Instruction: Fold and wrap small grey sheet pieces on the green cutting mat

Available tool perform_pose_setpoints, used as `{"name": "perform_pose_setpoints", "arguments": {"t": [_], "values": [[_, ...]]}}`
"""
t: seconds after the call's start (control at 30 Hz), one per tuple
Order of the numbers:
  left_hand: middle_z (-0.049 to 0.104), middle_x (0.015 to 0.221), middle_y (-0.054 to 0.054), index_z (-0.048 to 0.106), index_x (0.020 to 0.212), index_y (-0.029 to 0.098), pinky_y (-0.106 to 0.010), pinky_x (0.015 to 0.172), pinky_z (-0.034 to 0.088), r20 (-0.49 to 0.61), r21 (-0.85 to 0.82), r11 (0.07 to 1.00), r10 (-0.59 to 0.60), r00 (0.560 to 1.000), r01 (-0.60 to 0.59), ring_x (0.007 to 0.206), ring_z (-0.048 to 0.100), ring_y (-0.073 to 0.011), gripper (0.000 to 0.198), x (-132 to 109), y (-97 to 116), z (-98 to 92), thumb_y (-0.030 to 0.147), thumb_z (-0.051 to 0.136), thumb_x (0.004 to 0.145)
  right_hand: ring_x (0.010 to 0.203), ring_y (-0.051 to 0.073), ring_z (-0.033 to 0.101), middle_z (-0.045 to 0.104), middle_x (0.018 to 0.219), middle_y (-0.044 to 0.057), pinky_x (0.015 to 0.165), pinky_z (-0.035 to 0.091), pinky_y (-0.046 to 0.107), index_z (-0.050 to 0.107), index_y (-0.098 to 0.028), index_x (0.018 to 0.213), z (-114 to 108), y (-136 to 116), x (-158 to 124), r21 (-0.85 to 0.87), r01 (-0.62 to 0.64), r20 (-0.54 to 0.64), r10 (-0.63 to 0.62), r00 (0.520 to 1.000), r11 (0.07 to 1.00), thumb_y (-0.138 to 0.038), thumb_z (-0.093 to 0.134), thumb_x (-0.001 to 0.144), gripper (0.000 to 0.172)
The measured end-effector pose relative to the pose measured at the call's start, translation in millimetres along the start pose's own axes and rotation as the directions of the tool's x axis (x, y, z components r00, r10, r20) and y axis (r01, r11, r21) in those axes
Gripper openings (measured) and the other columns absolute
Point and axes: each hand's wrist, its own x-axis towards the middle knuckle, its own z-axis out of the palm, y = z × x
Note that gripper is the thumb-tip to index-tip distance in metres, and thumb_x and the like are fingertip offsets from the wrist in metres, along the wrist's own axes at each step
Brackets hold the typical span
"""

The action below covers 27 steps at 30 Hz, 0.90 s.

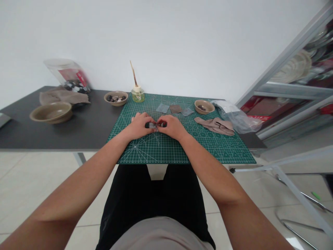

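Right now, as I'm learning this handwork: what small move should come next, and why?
Perhaps ease the right hand slightly aside while the left hand steadies the small dark-and-grey material: both hands meet around it over the green mat and partly hide it from view.

Three bowls, three small flat pieces, two cloths, two hands, one mat, one bottle

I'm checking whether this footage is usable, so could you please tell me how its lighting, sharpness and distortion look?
Head view: soft, even light across the wall; head view: the cabinet smeared and slanted toward the right edge; head view: the small grey item between left hand and right hand too small and blurred to identify.
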Motion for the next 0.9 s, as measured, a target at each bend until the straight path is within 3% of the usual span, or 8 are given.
{"name": "perform_pose_setpoints", "arguments": {"t": [0.1,0.37,0.63,0.9], "values": [[0.056,0.115,-0.008,0.07,0.109,0.029,-0.049,0.093,0.035,0.007,0.025,0.998,-0.051,0.999,0.051,0.108,0.043,-0.0318,0.038,-2.5,4.9,-2.3,0.052,0.062,0.079,0.077,0.015,0.056,0.067,0.079,0.001,0.074,0.039,0.027,0.071,-0.019,0.078,-0.9,0.5,-0.2,-0.029,-0.007,0.032,0.008,0.999,1.0,-0.025,0.072,0.077,0.006],[0.056,0.113,-0.008,0.071,0.1,0.025,-0.047,0.091,0.036,0.003,0.055,0.998,-0.036,0.999,0.036,0.104,0.043,-0.0297,0.031,-2.0,6.2,-1.6,0.048,0.061,0.081,0.072,0.013,0.051,0.056,0.073,-0.001,0.069,0.036,0.025,0.066,-0.017,0.07,-2.1,0.8,-1.3,-0.054,-0.02,0.018,0.021,1.0,0.998,-0.022,0.072,0.076,0.009],[0.054,0.108,-0.007,0.069,0.1,0.026,-0.046,0.09,0.037,-0.004,0.047,0.999,-0.014,1.0,0.014,0.102,0.044,-0.0291,0.031,-2.6,5.3,-1.1,0.049,0.06,0.082,0.083,0.016,0.054,0.063,0.081,0.002,0.077,0.037,0.027,0.07,-0.018,0.075,-2.8,3.2,1.6,-0.078,0.073,0.094,-0.066,0.993,0.994,-0.022,0.069,0.081,0.007],[0.055,0.106,-0.007,0.069,0.1,0.026,-0.045,0.087,0.037,0.003,0.058,0.998,-0.005,1.0,0.004,0.1,0.044,-0.0291,0.031,-3.3,5.7,-2.3,0.049,0.058,0.082,0.074,0.015,0.051,0.059,0.073,-0.001,0.074,0.035,0.027,0.066,-0.018,0.071,-3.1,3.1,-0.8,-0.062,0.081,0.073,-0.076,0.994,0.995,-0.018,0.071,0.076,0.007]]}}
